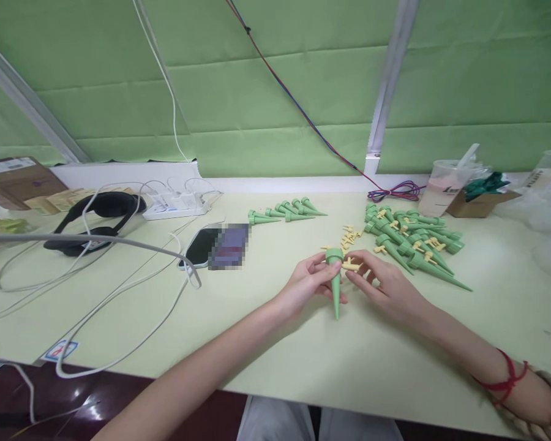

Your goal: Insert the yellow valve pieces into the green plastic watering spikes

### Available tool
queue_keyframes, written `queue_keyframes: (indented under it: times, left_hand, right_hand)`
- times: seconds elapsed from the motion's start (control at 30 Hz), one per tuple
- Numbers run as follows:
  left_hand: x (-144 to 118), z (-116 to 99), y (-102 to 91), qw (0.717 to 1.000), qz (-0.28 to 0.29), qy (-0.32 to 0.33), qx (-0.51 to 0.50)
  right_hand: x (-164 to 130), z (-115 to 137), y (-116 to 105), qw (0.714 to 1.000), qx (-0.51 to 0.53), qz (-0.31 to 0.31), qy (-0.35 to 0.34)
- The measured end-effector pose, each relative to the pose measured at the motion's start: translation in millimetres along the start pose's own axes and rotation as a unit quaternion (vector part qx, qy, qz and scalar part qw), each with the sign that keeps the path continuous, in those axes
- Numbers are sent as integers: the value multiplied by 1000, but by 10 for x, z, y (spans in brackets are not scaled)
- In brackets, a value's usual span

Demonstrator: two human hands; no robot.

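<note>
My left hand holds a green plastic cone spike by its wide top, tip pointing down toward me. My right hand pinches a small yellow plastic piece right beside the cone's top. More small yellow pieces lie loose on the table just beyond my fingers. To the right sits a pile of green cones with yellow parts. A smaller group of plain green cones lies further back, to the left.
A phone lies left of my hands, with white cables looping across the pale green table. Black headphones and a power strip sit at the back left. A plastic cup and a small cardboard box stand at the back right.
</note>
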State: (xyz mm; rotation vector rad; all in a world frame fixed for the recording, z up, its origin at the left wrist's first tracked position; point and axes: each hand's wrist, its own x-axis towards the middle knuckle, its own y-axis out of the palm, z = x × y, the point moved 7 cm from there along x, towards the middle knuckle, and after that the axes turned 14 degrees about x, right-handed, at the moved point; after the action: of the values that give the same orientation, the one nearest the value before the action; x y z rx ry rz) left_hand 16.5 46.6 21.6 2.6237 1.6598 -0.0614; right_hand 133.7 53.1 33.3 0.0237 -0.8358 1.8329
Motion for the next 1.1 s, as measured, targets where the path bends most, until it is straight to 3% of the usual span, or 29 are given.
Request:
queue_keyframes:
  times: [0.2, 0.4, 0.67, 0.83, 0.97, 1.1]
  left_hand:
    - [-8, 3, 16, 1000, 13, -15, -16]
    - [-19, 3, 45, 998, 32, -38, -37]
    - [-32, 145, 136, 994, 74, -78, -29]
    - [-37, 216, 164, 995, 54, -83, -25]
    - [-7, 180, 114, 999, 22, -45, 10]
    - [7, 110, 24, 996, -28, -7, 84]
  right_hand:
    - [23, 73, -82, 979, -140, 15, -145]
    - [2, 169, -64, 952, -224, 60, -200]
    - [-6, 131, -20, 962, -169, 119, -176]
    - [-2, 126, 13, 970, -130, 137, -151]
    - [-16, 134, 68, 977, -63, 152, -133]
    - [-16, 65, 124, 991, 56, 117, -39]
